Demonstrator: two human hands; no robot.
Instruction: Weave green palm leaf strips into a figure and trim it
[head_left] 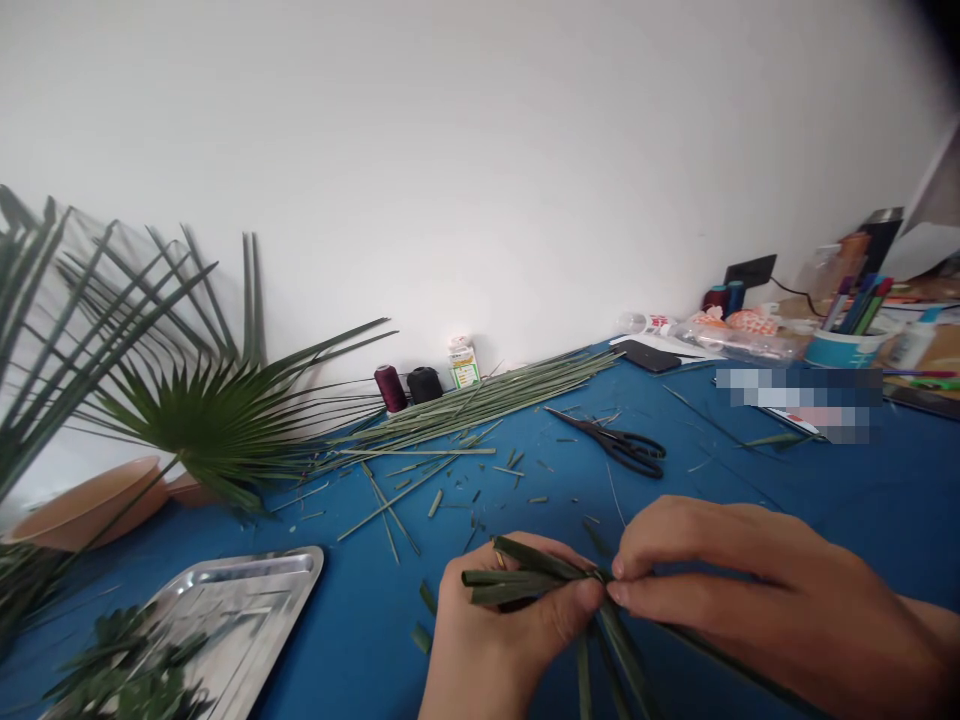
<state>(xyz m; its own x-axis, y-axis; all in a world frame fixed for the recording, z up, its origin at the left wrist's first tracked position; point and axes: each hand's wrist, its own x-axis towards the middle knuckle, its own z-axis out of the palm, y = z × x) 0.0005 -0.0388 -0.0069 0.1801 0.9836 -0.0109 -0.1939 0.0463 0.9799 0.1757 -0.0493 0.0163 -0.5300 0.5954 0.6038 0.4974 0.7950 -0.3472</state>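
My left hand is closed round a small bundle of green palm leaf strips. Their folded ends stick out to the left over the fingers, and loose lengths hang below the thumb. Close against the left thumb tip, my right hand pinches thumb and forefinger together at the point where the strips meet. A thin pale line, perhaps thread, shows at that point; what the right fingertips hold is too small to make out. One strip runs off under the right hand. Black-handled scissors lie beyond the hands.
Leaf scraps litter the blue table. Long strips lie along the wall near thread spools. A metal tray with leaf pieces, a fan palm leaf and an orange basin are left; a pen cup stands right.
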